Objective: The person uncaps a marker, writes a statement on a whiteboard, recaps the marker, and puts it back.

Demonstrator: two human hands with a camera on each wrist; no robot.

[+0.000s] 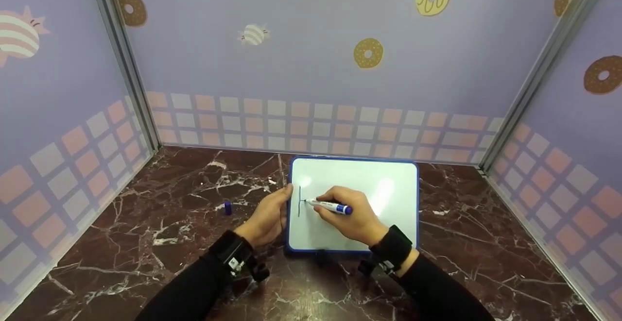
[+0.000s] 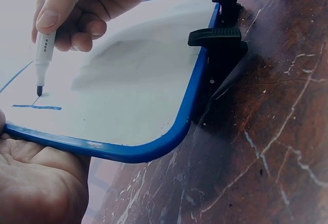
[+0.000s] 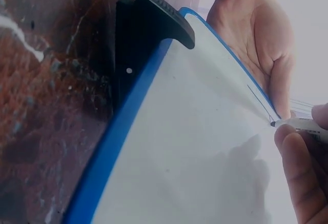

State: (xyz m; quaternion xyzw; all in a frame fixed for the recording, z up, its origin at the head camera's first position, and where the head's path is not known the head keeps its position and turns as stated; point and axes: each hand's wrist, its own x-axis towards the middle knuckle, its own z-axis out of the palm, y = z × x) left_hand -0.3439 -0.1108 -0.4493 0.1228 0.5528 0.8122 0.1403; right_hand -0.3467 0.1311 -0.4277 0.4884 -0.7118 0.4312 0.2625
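Observation:
A white marker [image 1: 326, 206] with a blue end is pinched in my right hand [image 1: 354, 214], its dark tip touching the whiteboard. The blue-framed whiteboard [image 1: 350, 175] leans tilted back on black stand clips [image 2: 218, 37]. On its left side is a vertical blue line [image 1: 299, 209], with a short stroke running rightward from its middle to the tip. My left hand [image 1: 267, 218] grips the board's left edge, thumb at the front and fingers behind, partly hidden. A loose blue marker cap [image 1: 228, 208] stands on the table left of that hand.
Dark red marbled tabletop [image 1: 184, 258] surrounds the board. Behind it rises a purple wall [image 1: 301, 68] with doughnut pictures and a checked band; side walls with metal corner posts [image 1: 121, 59] close in left and right.

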